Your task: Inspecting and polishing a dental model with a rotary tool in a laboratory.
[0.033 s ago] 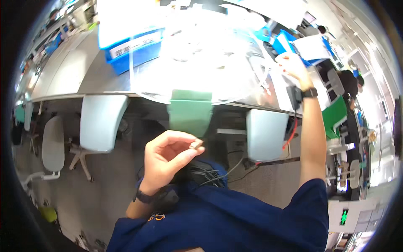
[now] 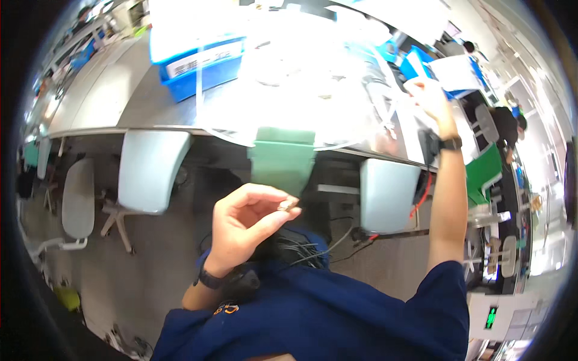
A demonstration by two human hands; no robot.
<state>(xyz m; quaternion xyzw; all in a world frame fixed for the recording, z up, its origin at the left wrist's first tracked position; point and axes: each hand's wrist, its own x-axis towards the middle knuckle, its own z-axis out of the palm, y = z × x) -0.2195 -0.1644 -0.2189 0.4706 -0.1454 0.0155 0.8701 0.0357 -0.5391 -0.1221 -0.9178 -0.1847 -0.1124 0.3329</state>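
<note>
Landmark: the green panel (image 2: 283,157) at the table edge. The small piece (image 2: 287,206) is held in the air on the wearer's side of the panel, apart from it. The left hand (image 2: 242,224) pinches it between thumb and index fingertips. The right hand (image 2: 430,99) is to the right of the panel and beyond it, near the blue bin (image 2: 414,62); glare hides its fingertips, so whether it grips anything cannot be told.

Handling, in judgement: the piece should be light and probably stiff, easily dropped at this size; fragility undetermined. Hold by opposite sides with fingertips, as now.

Orientation: the long axis appears to slant slightly upward to the right, toward the panel's right side; which end is the front cannot be told.
</note>
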